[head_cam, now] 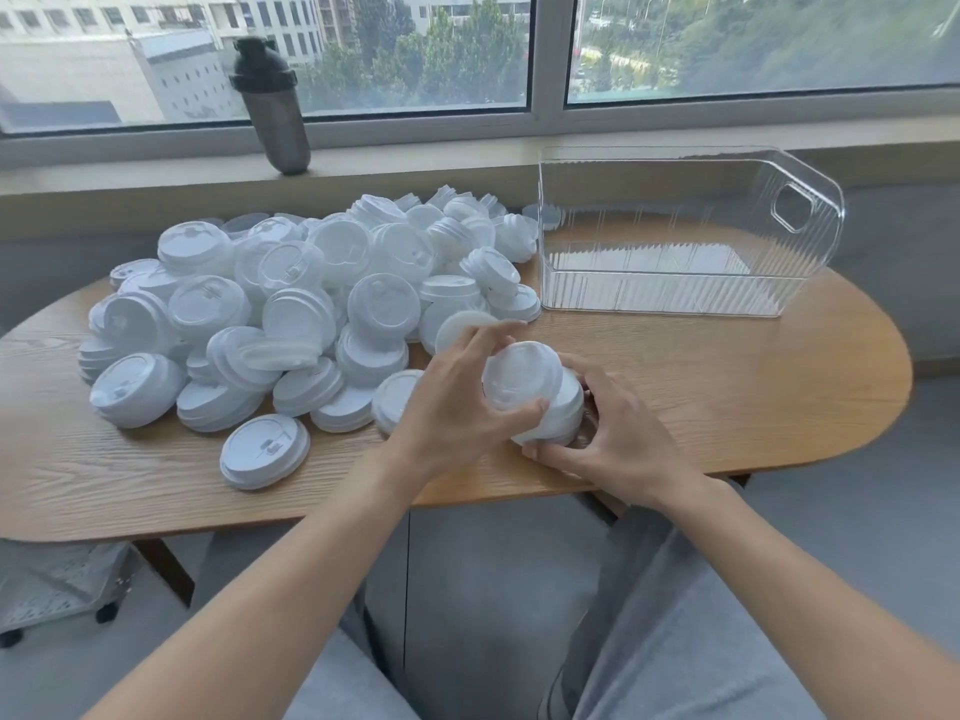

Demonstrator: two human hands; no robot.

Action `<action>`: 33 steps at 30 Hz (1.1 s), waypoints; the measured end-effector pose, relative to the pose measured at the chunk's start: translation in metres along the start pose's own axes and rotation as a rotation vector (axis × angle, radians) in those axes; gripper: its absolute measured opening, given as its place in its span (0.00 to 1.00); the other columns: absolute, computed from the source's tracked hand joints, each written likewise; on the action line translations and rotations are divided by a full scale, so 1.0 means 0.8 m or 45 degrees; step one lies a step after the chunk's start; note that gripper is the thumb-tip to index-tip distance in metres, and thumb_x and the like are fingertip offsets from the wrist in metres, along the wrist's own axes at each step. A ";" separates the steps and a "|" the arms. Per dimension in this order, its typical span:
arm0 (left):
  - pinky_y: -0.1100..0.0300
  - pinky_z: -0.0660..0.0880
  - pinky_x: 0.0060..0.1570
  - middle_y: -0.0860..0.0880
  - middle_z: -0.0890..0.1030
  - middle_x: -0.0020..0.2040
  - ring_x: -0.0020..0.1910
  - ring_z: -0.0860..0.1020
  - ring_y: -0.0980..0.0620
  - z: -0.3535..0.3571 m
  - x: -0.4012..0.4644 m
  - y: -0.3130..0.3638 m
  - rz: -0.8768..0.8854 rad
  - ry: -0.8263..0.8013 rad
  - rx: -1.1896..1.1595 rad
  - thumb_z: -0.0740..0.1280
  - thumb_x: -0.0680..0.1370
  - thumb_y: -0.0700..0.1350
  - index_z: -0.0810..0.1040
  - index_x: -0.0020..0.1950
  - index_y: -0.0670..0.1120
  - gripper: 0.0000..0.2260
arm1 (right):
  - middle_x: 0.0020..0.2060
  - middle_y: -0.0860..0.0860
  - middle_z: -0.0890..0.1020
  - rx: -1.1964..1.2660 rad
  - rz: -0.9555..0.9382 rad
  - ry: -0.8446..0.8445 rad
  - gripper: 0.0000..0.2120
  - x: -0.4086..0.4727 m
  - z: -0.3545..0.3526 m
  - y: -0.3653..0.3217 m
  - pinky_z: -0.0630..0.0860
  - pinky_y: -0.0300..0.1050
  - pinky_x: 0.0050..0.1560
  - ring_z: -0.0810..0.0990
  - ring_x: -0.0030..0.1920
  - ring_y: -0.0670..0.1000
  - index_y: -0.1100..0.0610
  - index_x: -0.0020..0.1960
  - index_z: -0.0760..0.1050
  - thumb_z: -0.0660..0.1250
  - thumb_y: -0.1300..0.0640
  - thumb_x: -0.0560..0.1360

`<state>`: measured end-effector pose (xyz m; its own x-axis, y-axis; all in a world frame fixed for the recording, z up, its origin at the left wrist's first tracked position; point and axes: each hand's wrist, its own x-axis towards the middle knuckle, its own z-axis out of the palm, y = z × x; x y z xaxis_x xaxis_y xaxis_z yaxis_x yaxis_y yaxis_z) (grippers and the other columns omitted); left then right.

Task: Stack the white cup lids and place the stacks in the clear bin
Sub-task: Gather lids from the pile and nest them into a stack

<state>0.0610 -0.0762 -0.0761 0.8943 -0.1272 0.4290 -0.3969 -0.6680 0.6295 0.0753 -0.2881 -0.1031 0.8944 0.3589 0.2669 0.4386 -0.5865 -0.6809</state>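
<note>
From my head view, I am near the start of the job. I am building my first stack of round white plastic cup lids. The small stack (540, 402) sits near the front edge of the long wooden surface (727, 397), a bit right of the middle. It looks only a few lids tall, and the top lid sits tilted, not pushed down flat yet.

My left hand (457, 407) grips the top of the stack, with my thumb curled across the front of it and my fingers behind. My right hand (618, 433) holds the bottom of the stack, with fingers curled round its right side and low edge. Both hands are closed on the stack.

The big pile of loose white lids (311, 314) covers the left half of the surface, reaching the back edge. One flat lid (265, 450) lies alone near the front edge, just left of my left arm.

The clear ribbed plastic bin (691, 236) stands at the back right of the surface. I see nothing inside it.

A dark shaker bottle (272, 106) stands on the window ledge behind.

Next, I think I must press the top lid down straight so it nests. Then I should grab more lids from the pile. The stack seems too short for the bin yet.
</note>
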 end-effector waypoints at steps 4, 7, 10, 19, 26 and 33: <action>0.58 0.75 0.60 0.58 0.77 0.60 0.60 0.75 0.61 0.013 0.009 0.003 -0.036 -0.058 0.006 0.72 0.67 0.66 0.71 0.72 0.57 0.35 | 0.58 0.33 0.74 0.032 0.027 0.036 0.43 0.001 0.000 0.002 0.72 0.47 0.65 0.70 0.63 0.42 0.36 0.73 0.64 0.81 0.38 0.63; 0.59 0.74 0.62 0.58 0.77 0.62 0.63 0.75 0.62 0.018 0.012 0.001 -0.063 -0.106 -0.027 0.72 0.68 0.69 0.72 0.73 0.56 0.36 | 0.59 0.35 0.75 0.035 0.056 0.063 0.44 0.001 0.002 0.002 0.71 0.47 0.66 0.69 0.63 0.41 0.38 0.74 0.64 0.81 0.38 0.63; 0.59 0.73 0.65 0.60 0.78 0.65 0.65 0.75 0.63 0.014 0.009 -0.001 -0.073 -0.164 -0.079 0.75 0.70 0.65 0.72 0.74 0.54 0.35 | 0.58 0.38 0.76 0.036 0.078 0.081 0.46 0.002 0.003 0.003 0.72 0.47 0.66 0.70 0.63 0.42 0.40 0.74 0.64 0.81 0.36 0.62; 0.59 0.75 0.64 0.60 0.81 0.62 0.62 0.78 0.61 -0.001 0.006 -0.005 -0.097 -0.178 -0.187 0.78 0.70 0.53 0.74 0.72 0.54 0.31 | 0.53 0.34 0.75 -0.022 0.089 0.117 0.42 0.000 0.004 -0.004 0.73 0.43 0.59 0.72 0.58 0.42 0.41 0.71 0.67 0.81 0.35 0.62; 0.70 0.70 0.55 0.55 0.77 0.60 0.57 0.77 0.63 0.010 0.011 -0.004 -0.126 -0.160 -0.096 0.82 0.68 0.55 0.77 0.70 0.50 0.32 | 0.68 0.47 0.74 -0.010 0.146 0.099 0.54 0.000 0.004 -0.006 0.66 0.41 0.66 0.69 0.69 0.48 0.49 0.80 0.59 0.81 0.36 0.62; 0.76 0.68 0.51 0.57 0.75 0.59 0.54 0.74 0.71 0.007 0.013 -0.001 -0.152 -0.193 -0.072 0.82 0.69 0.54 0.77 0.70 0.50 0.32 | 0.66 0.43 0.71 0.049 0.113 0.059 0.49 -0.003 0.000 -0.006 0.68 0.45 0.69 0.69 0.68 0.47 0.47 0.80 0.58 0.79 0.41 0.66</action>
<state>0.0717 -0.0811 -0.0759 0.9548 -0.1612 0.2498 -0.2936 -0.6429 0.7074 0.0707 -0.2862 -0.1005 0.9332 0.2722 0.2347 0.3543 -0.5862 -0.7286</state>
